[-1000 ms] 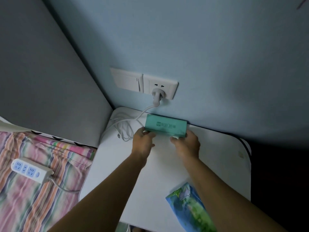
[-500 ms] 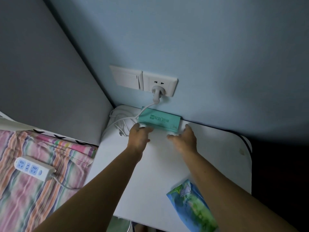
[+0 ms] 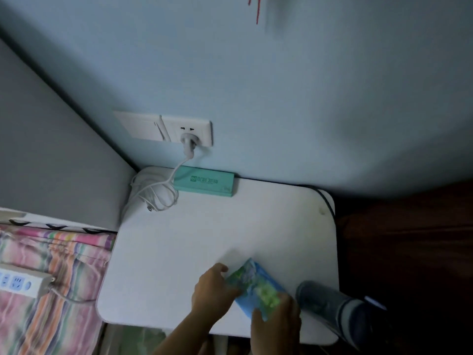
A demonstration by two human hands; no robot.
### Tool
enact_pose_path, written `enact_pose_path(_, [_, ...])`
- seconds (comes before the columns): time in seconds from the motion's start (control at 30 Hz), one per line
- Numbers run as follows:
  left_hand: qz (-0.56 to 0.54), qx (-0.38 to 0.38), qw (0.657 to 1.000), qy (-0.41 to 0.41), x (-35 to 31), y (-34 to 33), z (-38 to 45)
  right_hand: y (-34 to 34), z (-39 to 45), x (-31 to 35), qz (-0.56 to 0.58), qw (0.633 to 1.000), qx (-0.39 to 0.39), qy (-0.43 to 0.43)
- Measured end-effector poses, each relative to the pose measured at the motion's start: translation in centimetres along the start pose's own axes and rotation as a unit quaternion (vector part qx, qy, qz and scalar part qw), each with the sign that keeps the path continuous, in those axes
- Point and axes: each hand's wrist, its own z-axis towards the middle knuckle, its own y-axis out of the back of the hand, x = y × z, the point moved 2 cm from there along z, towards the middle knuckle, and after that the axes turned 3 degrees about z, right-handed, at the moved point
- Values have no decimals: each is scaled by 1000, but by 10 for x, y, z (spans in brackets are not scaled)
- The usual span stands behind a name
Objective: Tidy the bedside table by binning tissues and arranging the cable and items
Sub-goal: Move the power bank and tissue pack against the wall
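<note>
A blue and green tissue pack (image 3: 258,288) lies near the front edge of the white bedside table (image 3: 179,252). My left hand (image 3: 212,290) grips its left side and my right hand (image 3: 277,316) grips its near right corner. A teal box (image 3: 204,184) lies flat against the blue wall at the table's back. A white cable (image 3: 153,193) is coiled at the back left corner, and its plug (image 3: 189,146) sits in the wall socket.
A dark cylinder-shaped item (image 3: 330,311), blurred, lies at the table's front right corner. A white power strip (image 3: 23,284) rests on the striped bedding (image 3: 51,290) to the left. The grey bed headboard (image 3: 51,155) stands at the left.
Both hands have let go of the teal box, which now rests against the wall, and have moved back to the front to take hold of the tissue pack. The view has tilted.
</note>
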Motion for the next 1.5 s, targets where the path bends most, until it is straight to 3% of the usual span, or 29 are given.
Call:
enact_pose_path(0.17, [-1,-30,999,-22,1,-13,0,2,-8,-30,63,995,-77,-24])
enact_pose_path(0.23, [-15,-43,999,-27,3,-14,3,2,-3,-36,155,980,-49,-114])
enact_pose_path(0.3, [-35,-50,998,-24,5,-14,5,-4,0,-43,235,943,4,-235])
enact_pose_path(0.37, [-76,-50,996,-11,8,-13,6,-8,1,-46,252,932,26,-258])
enact_pose_path(0.67, [-307,-110,944,37,-1,2,23,-10,23,5,253,950,-16,-182])
enact_pose_path(0.87, [-378,-99,920,-7,-56,7,47,-7,67,50,296,923,-31,-244])
enact_pose_path(0.93, [-424,-93,901,-2,-72,7,54,-5,84,65,319,914,-37,-248])
enact_pose_path(1.1, [-554,-69,829,27,-93,11,68,-3,120,91,333,927,-49,-163])
enact_pose_path(1.3, [-630,-39,775,38,-112,20,71,-6,139,111,395,900,-24,-182])
enact_pose_path(1.5, [-592,-43,802,71,-120,20,77,-9,148,128,415,902,6,-115])
